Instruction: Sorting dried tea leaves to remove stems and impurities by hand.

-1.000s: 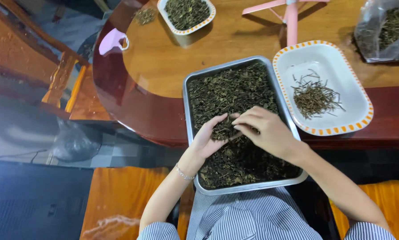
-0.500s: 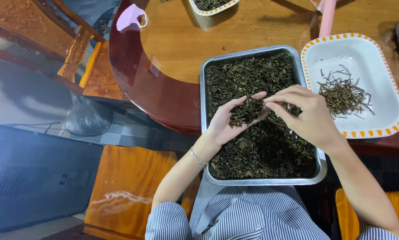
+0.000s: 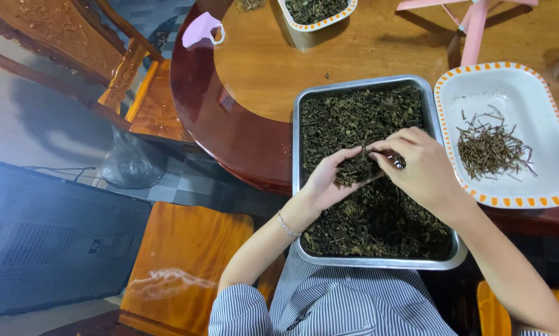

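Note:
A metal tray [image 3: 299, 106] full of dark dried leaves [image 3: 354, 118] rests on the edge of a round wooden table [image 3: 273, 68] and over my lap. My left hand [image 3: 329, 180] is cupped palm up over the tray and holds a small heap of the leaves. My right hand [image 3: 419, 168] sits right beside it, fingertips pinching into that heap. A white dish with an orange-dotted rim [image 3: 509, 87] stands to the right of the tray and holds a loose bundle of thin brown stems [image 3: 488, 146].
A second bowl of dried leaves [image 3: 316, 9] stands at the table's far edge, next to a pink stand [image 3: 472, 25]. A pink face mask [image 3: 201, 30] lies on the rim. Wooden chairs [image 3: 130, 81] stand at left; an orange stool [image 3: 180, 261] is near my left arm.
The view has shifted, so the tray and dish now sit further right and lower. My hands stay together over the tray, the right one still picking at the leaves in the left palm.

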